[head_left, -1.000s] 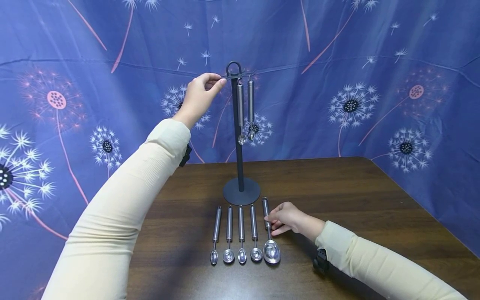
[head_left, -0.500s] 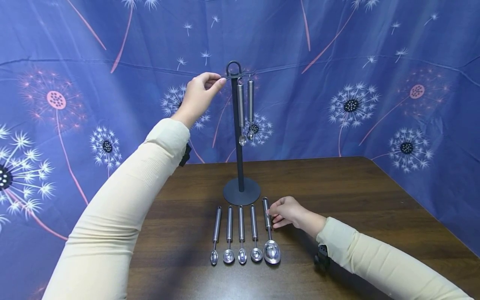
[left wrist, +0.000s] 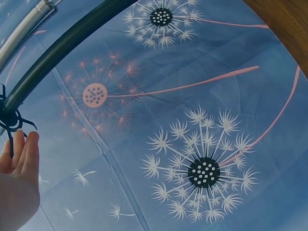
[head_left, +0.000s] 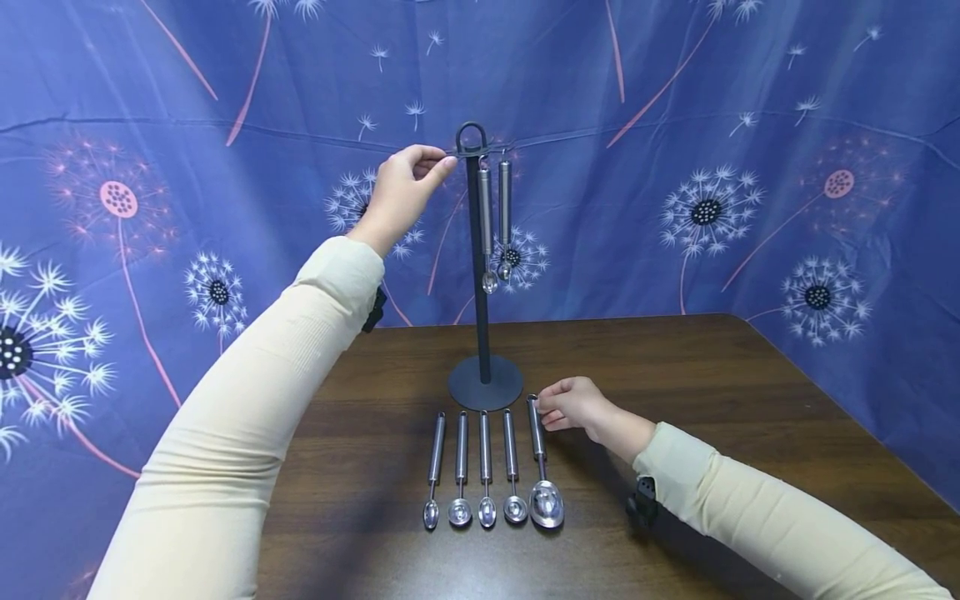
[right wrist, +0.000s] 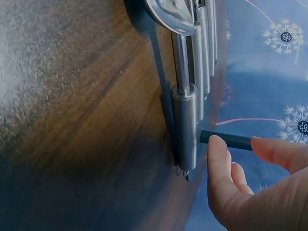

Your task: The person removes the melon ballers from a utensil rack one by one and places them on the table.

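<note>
A dark utensil stand [head_left: 480, 308] rises on a round base at the table's middle. My left hand [head_left: 405, 187] pinches one of its top hooks, seen also in the left wrist view beside the fingertips [left wrist: 32, 142]. Two small steel scoops [head_left: 486, 212] hang from the hooks right of the post. On the table, the large oval scoop [head_left: 546, 504] lies at the right end of a row, bowl toward me. My right hand [head_left: 577, 408] is beside the top of its handle [right wrist: 185, 130]; in the right wrist view thumb and fingers stand apart with nothing between them.
Several smaller steel scoops [head_left: 485, 450] lie side by side left of the large one, handles toward the stand. The brown wooden table [head_left: 675, 375] ends at a blue dandelion-print cloth [head_left: 622, 242] behind.
My right hand has moved up along the large scoop's handle, from its lower part to its top end. My left hand stays at the hook. The hanging scoops have swung slightly.
</note>
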A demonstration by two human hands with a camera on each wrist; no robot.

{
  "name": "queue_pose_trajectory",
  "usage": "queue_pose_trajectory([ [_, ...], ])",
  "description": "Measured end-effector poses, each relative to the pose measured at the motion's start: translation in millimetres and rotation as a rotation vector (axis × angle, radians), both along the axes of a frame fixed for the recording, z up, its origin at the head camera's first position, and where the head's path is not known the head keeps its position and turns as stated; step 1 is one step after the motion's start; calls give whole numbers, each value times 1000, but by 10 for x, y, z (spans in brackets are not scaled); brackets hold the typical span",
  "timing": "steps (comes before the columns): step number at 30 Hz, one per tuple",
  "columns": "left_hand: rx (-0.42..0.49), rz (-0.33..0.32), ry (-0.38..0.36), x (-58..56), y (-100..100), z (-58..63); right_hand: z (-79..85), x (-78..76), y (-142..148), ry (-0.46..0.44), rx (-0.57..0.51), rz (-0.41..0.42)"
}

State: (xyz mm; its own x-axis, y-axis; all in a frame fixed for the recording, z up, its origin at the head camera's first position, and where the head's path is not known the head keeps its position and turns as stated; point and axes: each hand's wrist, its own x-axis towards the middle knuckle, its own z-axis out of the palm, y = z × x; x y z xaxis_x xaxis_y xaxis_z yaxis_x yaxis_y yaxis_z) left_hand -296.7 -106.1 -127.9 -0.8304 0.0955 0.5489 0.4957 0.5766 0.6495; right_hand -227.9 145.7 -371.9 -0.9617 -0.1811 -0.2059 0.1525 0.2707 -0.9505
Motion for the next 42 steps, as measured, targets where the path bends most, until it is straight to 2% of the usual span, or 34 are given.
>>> queue_pose_trajectory([
  [7,-10,18,10,30,15,31,140,-80,-17,25,-13,10],
  [20,-17,19,-2,44,27,5,666,-212,-69,62,-40,-10],
  [28,-4,21,7,34,26,-2,878,-276,-55,63,-154,-34],
  [31,-1,18,12,27,32,1,945,-308,-46,103,-190,-30],
  [38,0,10,0,47,58,-5,1041,-383,-24,276,-217,78],
  [42,-4,19,7,44,47,1,1126,-429,-54,315,-223,75],
])
